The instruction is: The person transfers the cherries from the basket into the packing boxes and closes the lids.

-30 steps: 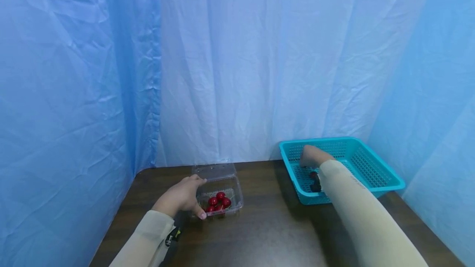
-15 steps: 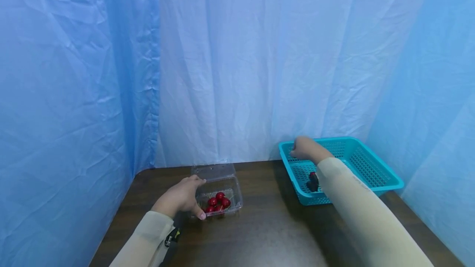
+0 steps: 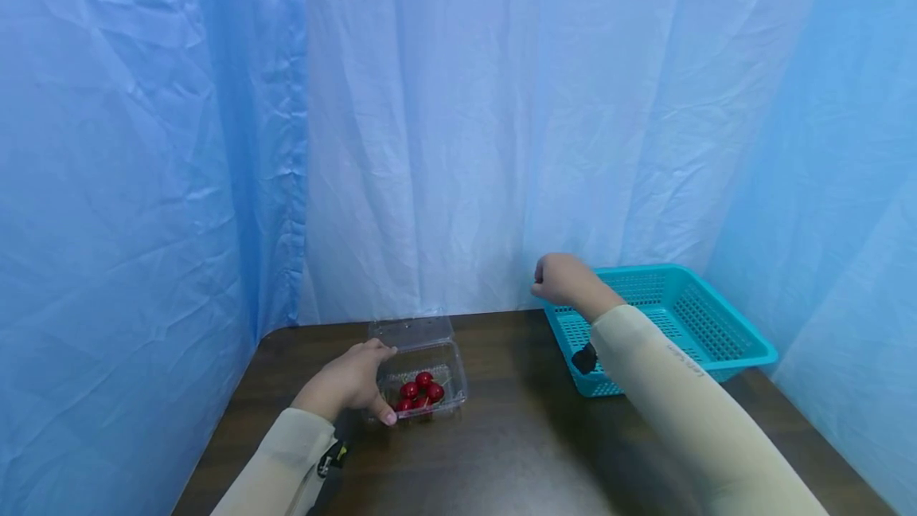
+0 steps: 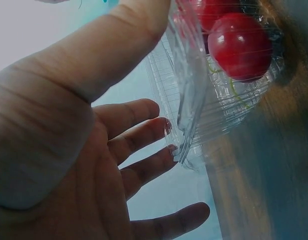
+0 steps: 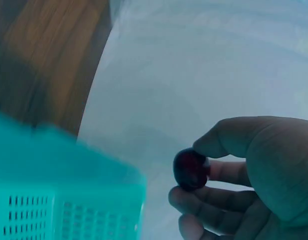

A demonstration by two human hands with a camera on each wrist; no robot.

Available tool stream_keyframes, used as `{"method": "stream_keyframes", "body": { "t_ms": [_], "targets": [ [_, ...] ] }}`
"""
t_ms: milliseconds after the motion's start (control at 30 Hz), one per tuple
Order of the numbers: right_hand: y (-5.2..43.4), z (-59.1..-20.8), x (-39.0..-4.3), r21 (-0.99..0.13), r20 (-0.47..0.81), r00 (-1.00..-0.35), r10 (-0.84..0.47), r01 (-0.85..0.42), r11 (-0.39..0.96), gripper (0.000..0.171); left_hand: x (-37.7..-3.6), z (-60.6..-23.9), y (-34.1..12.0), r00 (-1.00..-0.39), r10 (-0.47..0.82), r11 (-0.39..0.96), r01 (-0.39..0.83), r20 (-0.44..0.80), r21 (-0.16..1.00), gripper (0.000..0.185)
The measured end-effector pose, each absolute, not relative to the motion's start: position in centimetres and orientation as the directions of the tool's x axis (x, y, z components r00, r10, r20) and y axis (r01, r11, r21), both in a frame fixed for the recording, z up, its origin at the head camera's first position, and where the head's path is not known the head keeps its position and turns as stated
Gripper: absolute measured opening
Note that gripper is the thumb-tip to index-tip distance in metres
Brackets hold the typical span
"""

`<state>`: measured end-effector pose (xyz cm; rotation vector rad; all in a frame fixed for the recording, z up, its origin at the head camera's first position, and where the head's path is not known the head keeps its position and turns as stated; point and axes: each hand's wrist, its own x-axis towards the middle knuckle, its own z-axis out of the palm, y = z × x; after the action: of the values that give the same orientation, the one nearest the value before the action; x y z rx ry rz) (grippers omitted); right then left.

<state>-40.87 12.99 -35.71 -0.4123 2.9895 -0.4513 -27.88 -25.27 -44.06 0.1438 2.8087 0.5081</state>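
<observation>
In the right wrist view, my right hand (image 3: 569,281) pinches a dark red cherry (image 5: 189,169) between thumb and fingers. That hand is over the left rim of a turquoise plastic basket (image 3: 716,317); from the head view the cherry is hidden behind it. My left hand (image 3: 351,381) rests against the left side of a clear plastic clamshell box (image 3: 457,377). Its fingers are spread and fairly straight, some fingertips touching the box, the thumb at the near wall. Several red cherries (image 3: 424,379), with green stems showing in the left wrist view, lie inside the box. The lid (image 3: 411,331) is folded back.
Both containers stand on a dark wooden table (image 3: 494,444), the box left of centre and the basket at the right. Blue-white cloth curtains (image 3: 466,142) hang behind and at both sides. A small black device (image 3: 585,358) sits at the right wrist.
My right hand has risen from inside the basket and moved left past its rim, carrying the cherry. The left hand and the box have stayed in place.
</observation>
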Motion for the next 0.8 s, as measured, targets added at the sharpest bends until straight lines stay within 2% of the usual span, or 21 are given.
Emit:
{"method": "stream_keyframes", "body": {
  "t_ms": [233, 533, 800],
  "targets": [
    [9.7, -35.7, -39.5, -0.303, 0.007, -0.929, -0.369, -0.354, 0.885, 0.021, -27.9, -44.1, -25.3, -0.955, 0.142, 0.932, 0.041, -0.259, 0.36, 0.121],
    [5.7, -37.2, -37.8, -0.363, 0.025, -0.827, -0.562, -0.531, 0.765, 0.008, -27.9, -43.9, -25.3, -0.955, 0.14, 0.933, 0.039, -0.261, 0.358, 0.12],
    [1.9, -39.2, -35.9, -0.394, -0.039, -0.786, -0.617, -0.555, 0.732, 0.004, -27.9, -44.0, -25.4, -0.954, 0.145, 0.932, 0.043, -0.262, 0.359, 0.12]
  ]
}}
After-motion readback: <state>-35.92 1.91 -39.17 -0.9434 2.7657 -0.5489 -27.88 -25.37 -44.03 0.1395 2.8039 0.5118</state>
